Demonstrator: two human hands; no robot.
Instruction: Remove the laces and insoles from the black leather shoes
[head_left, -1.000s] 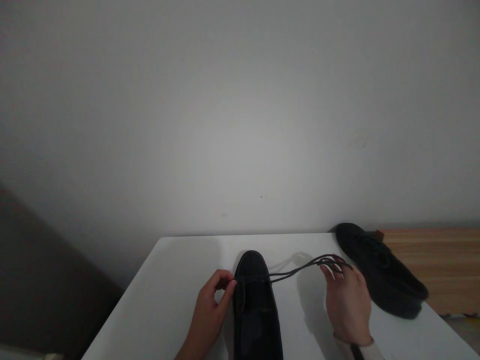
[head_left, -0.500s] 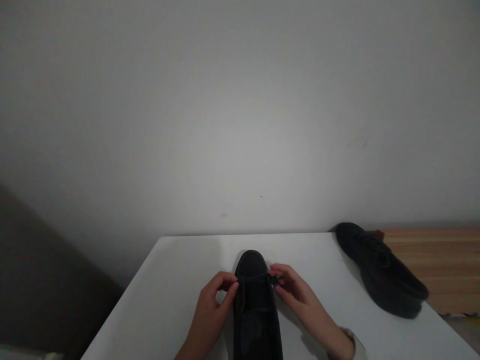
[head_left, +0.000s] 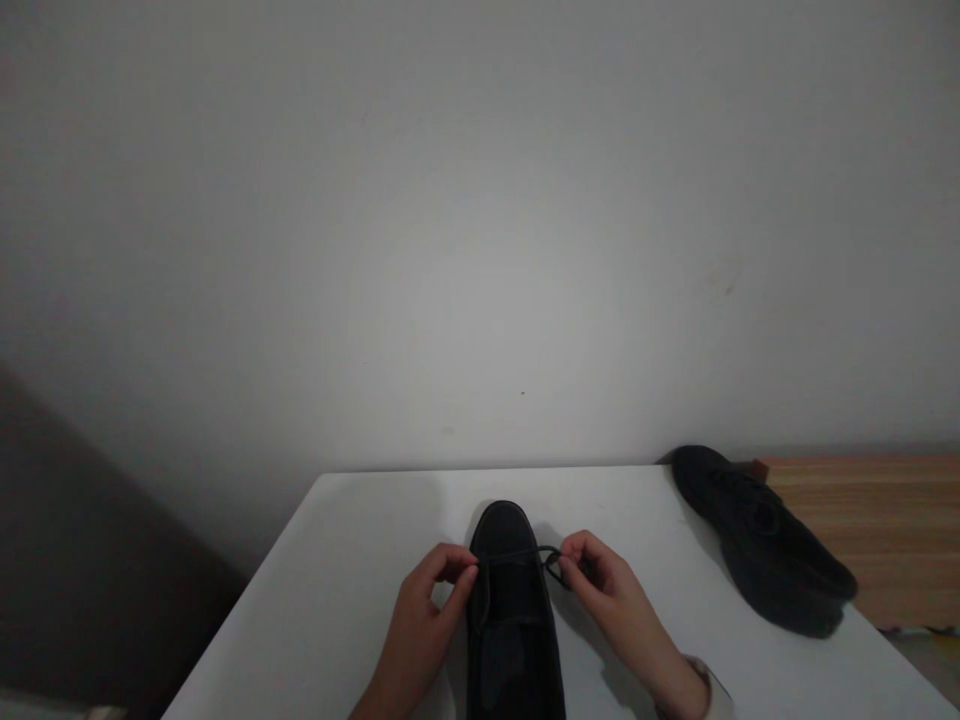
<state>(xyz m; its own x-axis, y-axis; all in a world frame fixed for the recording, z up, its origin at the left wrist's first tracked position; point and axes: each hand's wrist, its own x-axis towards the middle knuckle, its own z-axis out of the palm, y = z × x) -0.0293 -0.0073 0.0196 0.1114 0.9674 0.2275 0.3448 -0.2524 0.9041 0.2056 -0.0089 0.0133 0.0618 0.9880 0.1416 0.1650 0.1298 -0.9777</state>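
Observation:
A black shoe [head_left: 511,620] lies on the white table [head_left: 330,590] right in front of me, toe pointing away. A dark shoelace [head_left: 541,556] crosses its upper near the toe. My left hand [head_left: 424,625] rests against the shoe's left side, thumb and fingers pinched at the lace's left end. My right hand [head_left: 611,600] is on the shoe's right side, fingers pinched on the lace where it forms a small loop.
A second black shoe [head_left: 761,535] lies at the table's back right corner, partly over a wooden surface [head_left: 892,520]. A plain grey wall [head_left: 480,220] fills the view behind. The table's left edge drops to a dark floor [head_left: 82,560].
My right hand, which held the lace stretched far out to the right, has come in to the shoe's right side and now pinches the lace close to the eyelets. The left hand barely moved.

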